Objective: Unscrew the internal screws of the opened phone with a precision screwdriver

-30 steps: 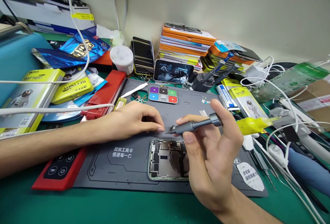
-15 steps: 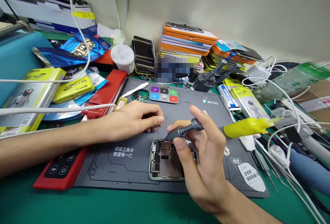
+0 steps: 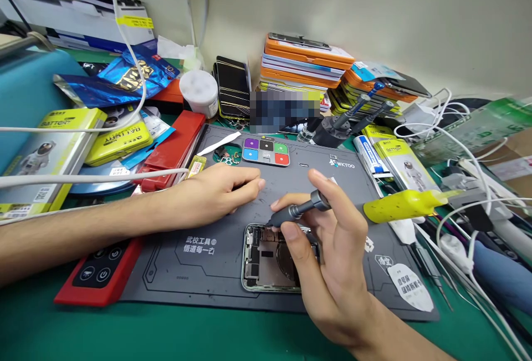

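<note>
An opened smartphone [image 3: 266, 269] lies on the dark grey repair mat [image 3: 183, 278], its inner parts exposed. My right hand [image 3: 336, 255] is closed round a dark screwdriver [image 3: 301, 209], slanted with its tip down at the phone's upper edge. The index finger presses on the screwdriver's end cap. This hand hides the phone's right side. My left hand [image 3: 224, 189] rests on the mat up and left of the phone, fingers curled in and thumb against the index finger. Nothing shows in it, though its palm side is hidden.
A tray of coloured squares [image 3: 266, 152] and a white spudger [image 3: 220, 143] lie beyond my hands. Right are a tool holder [image 3: 330, 131], a yellow bottle [image 3: 399, 206] and cables. Battery boxes [image 3: 50, 156] and a red-framed control panel [image 3: 100, 272] stand left.
The fingers of my left hand have drawn closer together. My right hand keeps the screwdriver at the same spot on the phone. The whole view has shifted very slightly.
</note>
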Motion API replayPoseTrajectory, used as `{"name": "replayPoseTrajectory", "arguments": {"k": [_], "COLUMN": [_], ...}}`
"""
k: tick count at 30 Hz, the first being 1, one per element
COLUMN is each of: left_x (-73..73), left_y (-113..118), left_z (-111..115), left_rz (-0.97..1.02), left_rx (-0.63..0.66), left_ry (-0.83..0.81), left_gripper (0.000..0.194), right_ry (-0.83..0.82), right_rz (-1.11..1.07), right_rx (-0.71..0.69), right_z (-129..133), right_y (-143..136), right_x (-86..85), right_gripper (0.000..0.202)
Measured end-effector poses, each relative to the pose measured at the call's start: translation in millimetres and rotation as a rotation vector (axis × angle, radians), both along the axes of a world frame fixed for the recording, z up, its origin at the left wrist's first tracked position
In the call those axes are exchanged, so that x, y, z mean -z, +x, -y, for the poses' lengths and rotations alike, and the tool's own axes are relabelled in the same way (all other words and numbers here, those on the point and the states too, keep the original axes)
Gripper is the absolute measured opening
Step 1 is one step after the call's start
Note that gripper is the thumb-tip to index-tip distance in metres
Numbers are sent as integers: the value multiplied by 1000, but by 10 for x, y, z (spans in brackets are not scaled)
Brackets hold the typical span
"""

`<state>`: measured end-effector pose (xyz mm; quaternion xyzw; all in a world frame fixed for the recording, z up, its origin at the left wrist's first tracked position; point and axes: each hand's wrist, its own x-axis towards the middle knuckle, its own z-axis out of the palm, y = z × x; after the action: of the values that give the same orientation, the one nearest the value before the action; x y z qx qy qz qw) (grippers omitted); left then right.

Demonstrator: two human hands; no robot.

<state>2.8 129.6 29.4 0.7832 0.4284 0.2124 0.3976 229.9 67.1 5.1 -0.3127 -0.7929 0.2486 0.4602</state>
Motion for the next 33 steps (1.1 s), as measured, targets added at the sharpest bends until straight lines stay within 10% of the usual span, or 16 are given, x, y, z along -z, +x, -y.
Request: {"name": "replayPoseTrajectory", "arguments": {"k": [33], "left_x": [-41], "left_y": [0], "left_z": [21], "left_rz": [-41], "left_rx": [14], "left_ry": [-10], "left_gripper": [40], "right_ry": [-14], "right_rz": [10], "right_rx": [-22], "right_z": [4], "right_y": [4], "right_x": [-11], "right_gripper": [85]}}
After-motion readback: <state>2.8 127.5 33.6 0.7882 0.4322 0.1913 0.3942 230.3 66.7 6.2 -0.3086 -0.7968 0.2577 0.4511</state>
